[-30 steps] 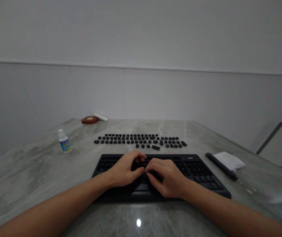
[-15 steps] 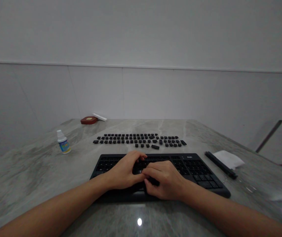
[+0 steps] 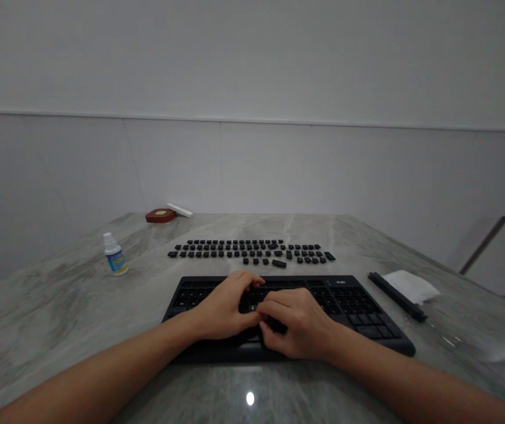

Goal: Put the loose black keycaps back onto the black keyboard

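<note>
A black keyboard (image 3: 318, 351) lies in front of me; its right-hand block has keycaps at the near rows, while many other positions look bare. My left hand (image 3: 225, 306) rests over the middle of it, thumb stretched toward the right hand and index finger apart from the thumb. Right beside it, my right hand (image 3: 299, 321) has its fingertips drawn together in a pinch low over the keys, near the left thumb tip. Whatever those fingertips hold, if anything, is hidden. Beyond the keyboard, loose black keycaps (image 3: 228, 254) are laid out in rows.
To the left stands a small white-capped bottle (image 3: 116, 259). A reddish-brown case (image 3: 160, 215) and a white strip (image 3: 180, 210) lie at the far left. On the right, a long black bar (image 3: 397, 297) lies by a white tissue (image 3: 413, 287) on the marble table (image 3: 79, 330).
The whole view has shifted very slightly. Both hands keep nearly the same pose on the keyboard, and the loose keycaps look unchanged.
</note>
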Demonstrator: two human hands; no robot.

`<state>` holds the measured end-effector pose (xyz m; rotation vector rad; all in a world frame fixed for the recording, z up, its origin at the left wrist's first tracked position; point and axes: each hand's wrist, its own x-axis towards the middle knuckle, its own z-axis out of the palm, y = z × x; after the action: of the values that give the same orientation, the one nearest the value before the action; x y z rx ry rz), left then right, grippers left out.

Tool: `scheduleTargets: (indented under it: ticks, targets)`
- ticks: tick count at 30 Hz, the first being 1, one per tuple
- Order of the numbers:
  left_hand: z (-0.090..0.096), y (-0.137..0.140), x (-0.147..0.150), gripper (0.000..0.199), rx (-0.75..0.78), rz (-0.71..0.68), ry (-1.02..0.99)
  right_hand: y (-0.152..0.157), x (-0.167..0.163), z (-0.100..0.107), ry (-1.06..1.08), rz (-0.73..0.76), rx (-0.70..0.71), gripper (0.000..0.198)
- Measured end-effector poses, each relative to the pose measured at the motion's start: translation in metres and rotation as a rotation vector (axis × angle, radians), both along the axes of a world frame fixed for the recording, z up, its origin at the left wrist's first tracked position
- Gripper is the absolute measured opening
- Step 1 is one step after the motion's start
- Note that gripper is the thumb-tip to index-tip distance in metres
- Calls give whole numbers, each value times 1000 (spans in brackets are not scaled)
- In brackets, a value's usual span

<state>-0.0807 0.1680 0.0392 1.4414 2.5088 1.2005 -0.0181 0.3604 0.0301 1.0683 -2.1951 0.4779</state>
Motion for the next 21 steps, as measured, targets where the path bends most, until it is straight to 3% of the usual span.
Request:
scheduleTargets:
  ticks: [4, 8, 12, 16, 21]
  targets:
    - [2, 1, 0, 42, 30, -22, -22, 3, -2, 0, -2, -33, -45, 15]
    - [1, -2, -7, 19, 209, 109, -129, 15, -15, 7, -59, -192, -126, 16]
    - [-7, -7, -20, 8, 319, 260, -206, 24, -48, 20, -179, -419, 51, 19]
    - [-13, -8, -26, 6, 370, 323, -320, 15, -84, 27, -220, -408, 188, 19]
    - [-10, -5, -22, 7, 386, 326, -417, -5, -109, 17, -244, -397, 259, 21]
